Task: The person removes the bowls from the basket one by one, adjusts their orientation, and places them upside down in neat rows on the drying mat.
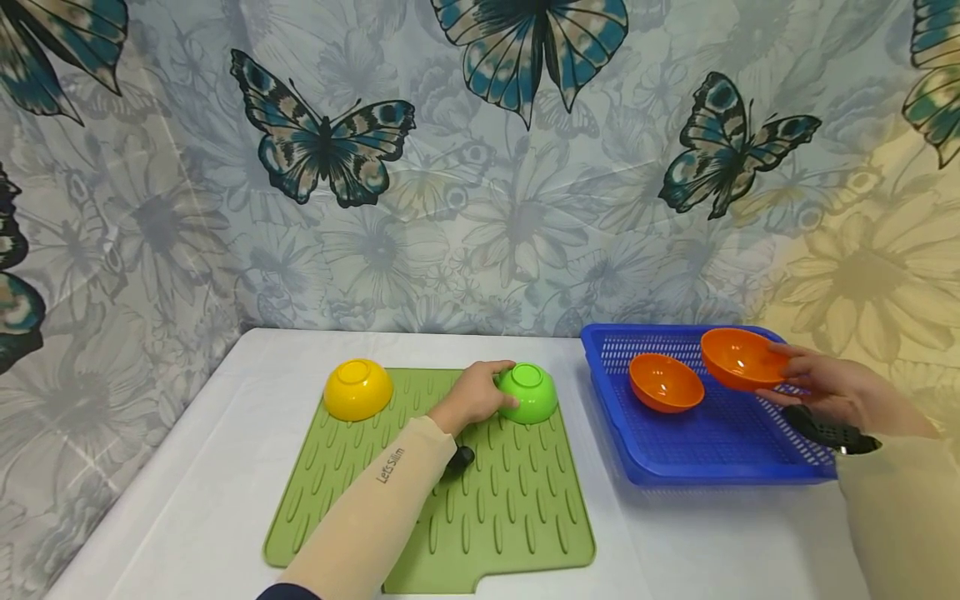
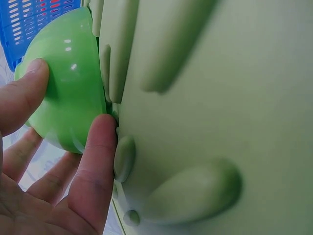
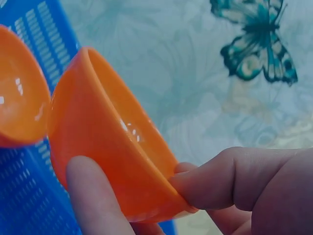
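Observation:
My right hand (image 1: 832, 383) holds an orange bowl (image 1: 738, 360) by its side, over the right part of a blue basket (image 1: 645, 477). In the right wrist view, the thumb lies at that bowl's rim and fingers spread over its outer wall. A second orange bowl (image 1: 666, 385) lies tilted inside the basket, its opening toward me. On the green drying mat (image 1: 517, 508), a green bowl (image 1: 531, 393) sits upside down near the far right corner. My left hand (image 1: 480, 392) grips it from the left, thumb and fingers spread around its side, as the left wrist view shows.
An upside-down yellow bowl (image 1: 358, 390) sits at the mat's far left corner. White cloth (image 1: 172, 450) covers the table. Behind it hangs a backdrop (image 1: 510, 217) printed with butterflies and flowers.

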